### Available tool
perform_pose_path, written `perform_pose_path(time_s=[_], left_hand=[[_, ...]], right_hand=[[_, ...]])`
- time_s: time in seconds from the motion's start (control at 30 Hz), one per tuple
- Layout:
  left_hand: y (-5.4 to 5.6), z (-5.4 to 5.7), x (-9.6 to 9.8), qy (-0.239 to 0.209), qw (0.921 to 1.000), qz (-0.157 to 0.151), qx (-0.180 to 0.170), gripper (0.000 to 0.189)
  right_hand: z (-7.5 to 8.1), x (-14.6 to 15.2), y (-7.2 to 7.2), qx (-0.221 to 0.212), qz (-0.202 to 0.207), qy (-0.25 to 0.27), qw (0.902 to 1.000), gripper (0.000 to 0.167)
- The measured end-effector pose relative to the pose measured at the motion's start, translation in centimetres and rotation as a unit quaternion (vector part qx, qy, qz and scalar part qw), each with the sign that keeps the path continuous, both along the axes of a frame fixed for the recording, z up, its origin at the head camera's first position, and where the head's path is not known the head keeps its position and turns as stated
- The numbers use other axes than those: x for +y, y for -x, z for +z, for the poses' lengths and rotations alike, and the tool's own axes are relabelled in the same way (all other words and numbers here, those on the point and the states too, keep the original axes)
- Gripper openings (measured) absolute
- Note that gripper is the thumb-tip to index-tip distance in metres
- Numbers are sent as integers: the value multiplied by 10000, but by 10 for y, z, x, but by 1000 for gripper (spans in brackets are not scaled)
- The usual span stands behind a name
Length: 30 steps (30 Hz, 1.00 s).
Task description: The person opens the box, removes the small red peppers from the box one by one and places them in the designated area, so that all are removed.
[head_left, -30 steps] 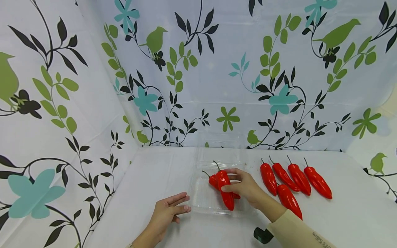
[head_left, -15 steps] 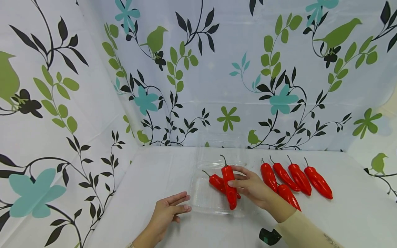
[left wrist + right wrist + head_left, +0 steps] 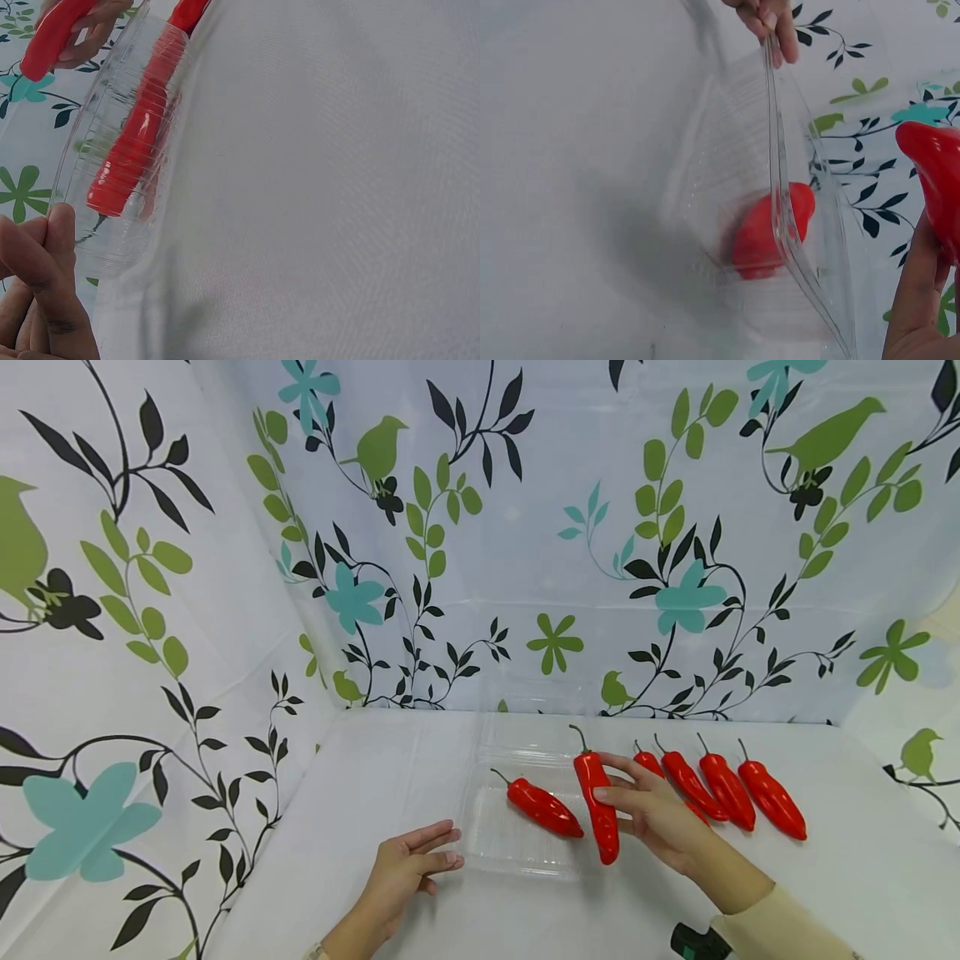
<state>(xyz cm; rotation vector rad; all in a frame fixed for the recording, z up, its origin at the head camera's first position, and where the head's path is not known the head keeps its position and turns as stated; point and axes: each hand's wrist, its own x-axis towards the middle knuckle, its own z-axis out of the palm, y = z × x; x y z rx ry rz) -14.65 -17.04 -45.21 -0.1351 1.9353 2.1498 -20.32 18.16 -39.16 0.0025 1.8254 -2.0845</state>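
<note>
My right hand [image 3: 651, 806] grips a red chili pepper [image 3: 597, 810] with its stem pointing up, above the right side of a clear plastic container [image 3: 487, 853]. Inside that container lies another red pepper [image 3: 543, 807], slanted. My left hand [image 3: 408, 868] is at the container's near left edge; the right wrist view shows its thumb and fingers on either side of the rim, pinching it. From the left wrist, the fingers [image 3: 61, 236] also appear against the rim, and the pepper inside [image 3: 127, 161] shows through the ribbed wall.
Several red peppers [image 3: 726, 792] lie on the white table [image 3: 840, 893] to the right, some partly hidden behind my right hand. The container's clear lid stands raised at the back. A patterned curtain [image 3: 540, 527] hangs behind and at the left. A black device sits by the right sleeve.
My right hand has moved to the right with its pepper, away from above the pepper lying in the container, which now shows whole. My left hand stays in place.
</note>
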Motion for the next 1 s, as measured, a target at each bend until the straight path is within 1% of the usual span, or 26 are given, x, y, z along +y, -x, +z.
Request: perform_pose_path(time_s=[0.13, 0.3, 0.43, 0.6, 0.77, 0.9, 1.0], left_hand=[[0, 1, 0, -24, 10000, 13, 23, 60], [0, 2, 0, -14, 10000, 26, 35, 60], [0, 2, 0, 12, 10000, 12, 27, 60], [0, 2, 0, 18, 10000, 22, 25, 61], [0, 0, 0, 26, 10000, 51, 6, 60], [0, -2, 1, 9, 10000, 66, 3, 60], [0, -3, 1, 5, 10000, 70, 7, 60]], right_hand=[[5, 20, -5, 173, -127, -224, 9995, 73], [9, 44, -10, 330, -203, -424, 9983, 74], [11, 61, -14, 485, -245, -697, 9961, 73], [9, 78, -17, 555, -373, -950, 9932, 71], [5, 92, -20, 614, -474, -1181, 9900, 72], [0, 102, -22, 772, -561, -1538, 9835, 73], [-4, 110, -24, 974, -605, -1958, 9739, 74]])
